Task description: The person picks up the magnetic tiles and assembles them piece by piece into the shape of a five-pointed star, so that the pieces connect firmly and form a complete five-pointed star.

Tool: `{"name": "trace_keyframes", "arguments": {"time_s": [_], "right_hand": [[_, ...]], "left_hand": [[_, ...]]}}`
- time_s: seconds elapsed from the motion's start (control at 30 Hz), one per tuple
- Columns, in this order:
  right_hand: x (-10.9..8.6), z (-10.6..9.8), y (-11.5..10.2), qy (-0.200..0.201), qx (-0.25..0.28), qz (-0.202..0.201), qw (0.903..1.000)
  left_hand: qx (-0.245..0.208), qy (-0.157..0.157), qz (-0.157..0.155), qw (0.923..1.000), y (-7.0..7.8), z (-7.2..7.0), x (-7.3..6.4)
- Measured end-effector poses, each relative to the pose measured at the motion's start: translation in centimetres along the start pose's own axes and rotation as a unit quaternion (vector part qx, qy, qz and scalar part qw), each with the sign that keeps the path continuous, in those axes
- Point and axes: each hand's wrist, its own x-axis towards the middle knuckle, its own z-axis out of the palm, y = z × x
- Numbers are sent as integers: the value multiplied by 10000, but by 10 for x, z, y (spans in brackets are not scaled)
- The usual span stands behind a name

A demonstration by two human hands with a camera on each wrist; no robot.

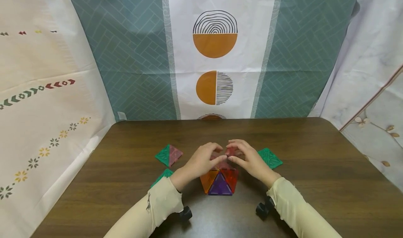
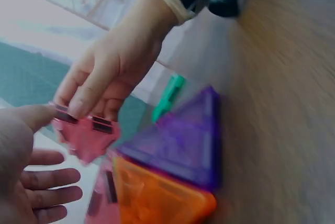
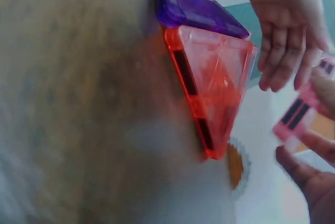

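Note:
A small pink triangular magnetic tile [image 1: 231, 151] is pinched by my right hand [image 1: 253, 162] above the middle of the table. Opposite it, my left hand [image 1: 201, 162] is held with loosely spread fingers. In the left wrist view its thumb tip appears to touch a corner of the pink tile [image 2: 86, 137]. Below both hands stands a build of leaning triangular tiles. Its front shows a purple tile [image 1: 220, 186] between an orange tile [image 1: 207, 180] and a red tile [image 1: 231, 177]. Pink tiles on its far side are partly hidden by the hands.
Left of the build lie a green tile [image 1: 162, 155] beside a pink tile [image 1: 175, 155]. A nearer green tile [image 1: 165, 174] is partly covered by the left forearm. More green [image 1: 269, 158] lies beyond the right wrist. Patterned cloth hangs behind the brown table [image 1: 126, 161].

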Motion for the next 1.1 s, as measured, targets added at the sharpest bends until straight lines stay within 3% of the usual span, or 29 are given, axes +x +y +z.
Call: {"name": "trace_keyframes", "arguments": {"time_s": [0.07,0.13,0.27,0.43,0.57,0.7,0.77,0.97,1.1], "right_hand": [[2,-2,-6,351,-101,-222,9991],[3,-3,-11,593,-189,-374,9974],[5,-4,-19,715,-320,-519,9956],[3,-3,-24,685,-398,-637,9948],[4,-2,-27,745,-372,-829,9931],[5,-2,-28,764,-468,-908,9918],[5,-1,-27,758,-584,-973,9907],[6,-1,-24,802,-689,-1264,9863],[5,-1,-22,825,-700,-1193,9869]], "left_hand": [[-850,-30,-286,9960,1,-3,2],[-1589,-162,-470,9860,1,-5,4],[-2899,-576,-693,9528,0,-7,5],[-3965,-869,-1170,9064,-1,-8,6],[-4393,-1063,-1259,8831,-3,-9,7],[-4630,-1187,-1232,8697,-4,-9,7],[-4672,-1203,-1284,8665,-4,-9,7],[-4655,-1157,-1308,8676,-3,-9,9],[-4754,-1152,-1358,8616,-3,-7,9]]}}
